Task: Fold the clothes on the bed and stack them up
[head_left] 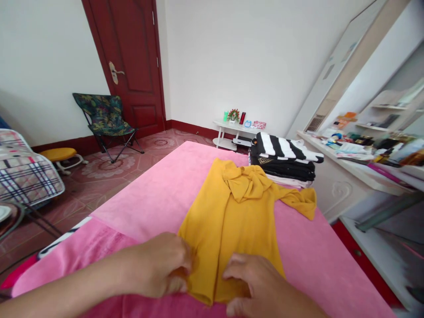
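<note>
A mustard-yellow long-sleeved top (248,225) lies lengthwise on the pink bed cover (159,190). Its upper end is bunched up, and one sleeve (298,201) stretches out to the right. A long crease or edge runs down the body to the hem near me. My left hand (165,265) is closed on the lower left edge of the top, fingers and thumb bent round the cloth. My right hand (255,282) rests at the lower right of the hem, fingers curved over the cloth and thumb apart from them.
A stack of folded clothes (281,165), striped black and white on top, stands at the bed's far right. Beyond it is a low white shelf (238,127). A cluttered dresser (354,154) borders the right side. A folding chair (104,117) and yellow stool (58,153) stand left.
</note>
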The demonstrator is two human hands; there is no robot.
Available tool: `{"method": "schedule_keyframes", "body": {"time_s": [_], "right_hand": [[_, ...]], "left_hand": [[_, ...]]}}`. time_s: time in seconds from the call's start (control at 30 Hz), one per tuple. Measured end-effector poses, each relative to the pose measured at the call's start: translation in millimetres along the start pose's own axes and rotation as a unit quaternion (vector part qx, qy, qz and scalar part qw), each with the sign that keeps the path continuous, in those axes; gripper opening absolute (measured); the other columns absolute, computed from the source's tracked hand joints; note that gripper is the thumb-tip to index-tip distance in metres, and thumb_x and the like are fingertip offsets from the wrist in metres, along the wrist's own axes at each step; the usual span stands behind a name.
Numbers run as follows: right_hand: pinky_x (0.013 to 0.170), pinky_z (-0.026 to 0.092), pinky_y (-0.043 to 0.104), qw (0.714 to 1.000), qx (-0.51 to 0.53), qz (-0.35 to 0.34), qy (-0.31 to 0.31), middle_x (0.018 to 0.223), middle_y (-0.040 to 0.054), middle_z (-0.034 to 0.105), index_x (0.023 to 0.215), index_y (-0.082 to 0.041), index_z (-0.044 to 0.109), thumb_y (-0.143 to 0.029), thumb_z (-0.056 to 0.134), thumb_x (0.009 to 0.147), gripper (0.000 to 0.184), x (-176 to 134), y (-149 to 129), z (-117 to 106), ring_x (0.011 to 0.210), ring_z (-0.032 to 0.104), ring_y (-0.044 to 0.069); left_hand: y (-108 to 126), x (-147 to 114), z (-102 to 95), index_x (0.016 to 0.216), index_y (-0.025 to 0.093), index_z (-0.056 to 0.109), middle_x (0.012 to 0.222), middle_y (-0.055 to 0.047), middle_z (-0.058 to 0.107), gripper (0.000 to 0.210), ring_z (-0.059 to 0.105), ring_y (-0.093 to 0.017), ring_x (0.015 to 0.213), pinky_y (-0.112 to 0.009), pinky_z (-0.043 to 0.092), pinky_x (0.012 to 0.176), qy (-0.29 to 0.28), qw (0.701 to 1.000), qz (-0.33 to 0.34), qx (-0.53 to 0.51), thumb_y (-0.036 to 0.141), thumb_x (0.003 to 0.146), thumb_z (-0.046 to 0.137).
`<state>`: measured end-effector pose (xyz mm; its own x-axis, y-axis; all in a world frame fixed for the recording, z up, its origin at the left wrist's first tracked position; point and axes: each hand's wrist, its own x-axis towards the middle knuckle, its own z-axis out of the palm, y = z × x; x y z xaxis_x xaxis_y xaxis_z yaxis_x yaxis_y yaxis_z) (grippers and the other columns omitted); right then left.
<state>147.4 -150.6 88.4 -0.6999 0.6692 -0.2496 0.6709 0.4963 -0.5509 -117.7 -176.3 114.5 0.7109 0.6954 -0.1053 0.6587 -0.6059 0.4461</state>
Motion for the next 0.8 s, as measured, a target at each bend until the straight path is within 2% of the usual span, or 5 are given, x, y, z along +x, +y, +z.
{"method": "schedule_keyframes", "body": {"time_s": [0.17, 0.33, 0.4, 0.6, 0.8], "right_hand": [[0.058, 0.038, 0.021, 0.996, 0.074, 0.023, 0.047, 0.073, -0.0015, 0.067, 0.083, -0.019, 0.071, -0.031, 0.066, 0.072, 0.017, 28, 24, -23, 0.066, 0.059, 0.013], [0.073, 0.046, 0.028, 0.959, 0.051, 0.027, 0.277, 0.091, 0.0051, 0.07, 0.089, -0.017, 0.069, -0.023, 0.054, 0.077, 0.02, 80, 88, -69, 0.08, 0.062, 0.018], [0.08, 0.046, 0.029, 0.935, 0.024, 0.066, 0.347, 0.097, 0.006, 0.069, 0.092, -0.016, 0.068, -0.021, 0.054, 0.076, 0.022, 98, 119, -91, 0.083, 0.063, 0.018], [0.088, 0.043, 0.031, 0.874, 0.017, 0.212, 0.437, 0.114, 0.0123, 0.063, 0.104, -0.015, 0.063, -0.032, 0.058, 0.075, 0.034, 141, 183, -137, 0.098, 0.061, 0.022], [0.072, 0.047, 0.036, 0.848, 0.11, 0.251, 0.454, 0.06, 0.0044, 0.062, 0.054, -0.018, 0.056, -0.031, 0.074, 0.052, 0.022, 157, 204, -137, 0.075, 0.062, 0.026]], "left_hand": [[-15, 60, -33.0, 0.088, 0.024, 0.071, 0.076, -0.001, 0.072, 0.018, 0.065, -0.016, 0.068, -0.022, 0.043, 0.057, -0.075, 0.997, 0.016, 0.001, 0.031, 0.084, 0.055], [-79, 164, -10.8, 0.128, 0.016, 0.053, 0.128, -0.011, 0.058, 0.045, 0.055, -0.021, 0.115, -0.03, 0.042, 0.096, 0.219, 0.967, -0.124, 0.037, 0.019, 0.085, 0.044], [-104, 190, 8.6, 0.141, 0.011, 0.037, 0.144, -0.014, 0.04, 0.057, 0.04, -0.024, 0.131, -0.033, 0.031, 0.108, 0.255, 0.955, -0.147, 0.037, 0.026, 0.086, 0.046], [-132, 202, 40.0, 0.144, 0.016, 0.032, 0.155, -0.01, 0.019, 0.057, 0.017, -0.026, 0.142, -0.043, 0.014, 0.115, 0.232, 0.96, -0.152, 0.049, 0.038, 0.092, 0.035], [-132, 200, 36.8, 0.143, 0.015, 0.033, 0.154, -0.01, 0.022, 0.056, 0.018, -0.024, 0.141, -0.041, 0.015, 0.116, 0.237, 0.959, -0.147, 0.059, 0.039, 0.092, 0.033]]}}
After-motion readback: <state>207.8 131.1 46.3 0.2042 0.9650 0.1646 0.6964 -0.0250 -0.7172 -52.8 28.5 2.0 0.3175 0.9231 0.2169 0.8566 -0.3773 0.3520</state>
